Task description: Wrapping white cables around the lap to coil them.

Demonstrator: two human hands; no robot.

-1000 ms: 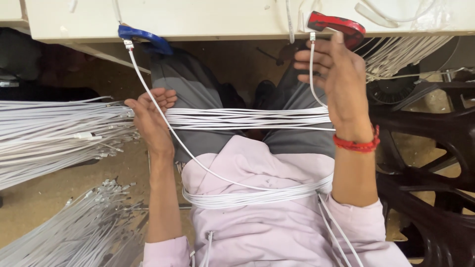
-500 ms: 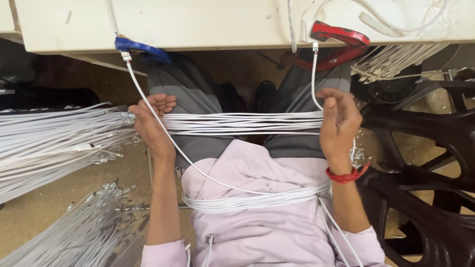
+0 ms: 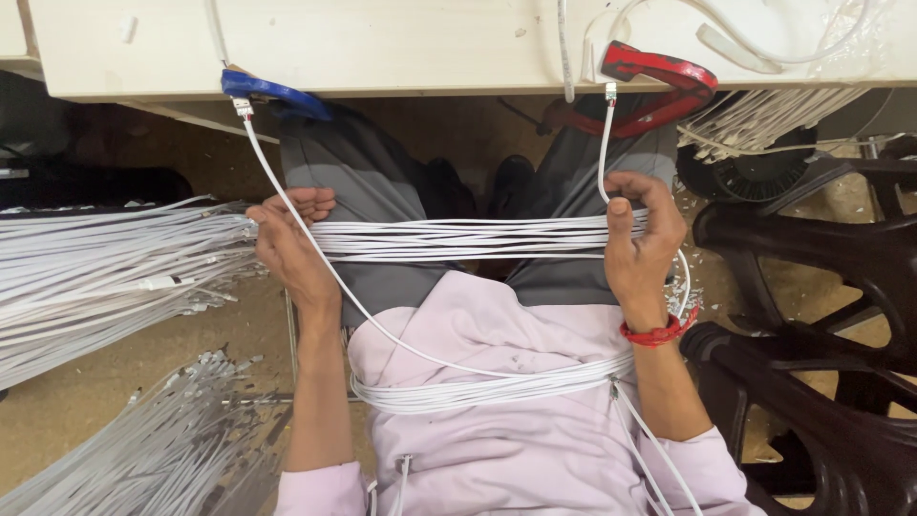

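A bundle of thin white cables (image 3: 468, 237) runs level between the two hands, stretched taut across the lap over grey trousers (image 3: 382, 191). The strands lie side by side in a flat band, smooth and round, all the same white, slightly fanned where they meet each hand.

The left hand (image 3: 291, 247) is at the band's left end, palm turned up, fingers curled loosely around the strands so that they pass through its grip; it is partly closed, not a tight fist. A single cable (image 3: 315, 258) crosses over this hand on a slant, running up to a blue clip (image 3: 272, 93) at the edge of the pale table (image 3: 382, 48) and down across the pink shirt (image 3: 497, 420).

The right hand (image 3: 642, 244) is closed around the band's right end, thumb pressed on top, knuckles toward the camera. A second cable (image 3: 602, 143) rises from this fist to a red clamp (image 3: 659, 81) on the table edge, ending there in a small metal plug. A red thread band (image 3: 657, 333) circles the right wrist.

Lower down, a further loop of white cables (image 3: 497, 387) wraps across the waist. To the left, long sheaves of more white cables (image 3: 105, 277) lie spread on the floor. To the right stands a black plastic chair (image 3: 812, 287), with more cables (image 3: 764, 119) hanging off the table above it.
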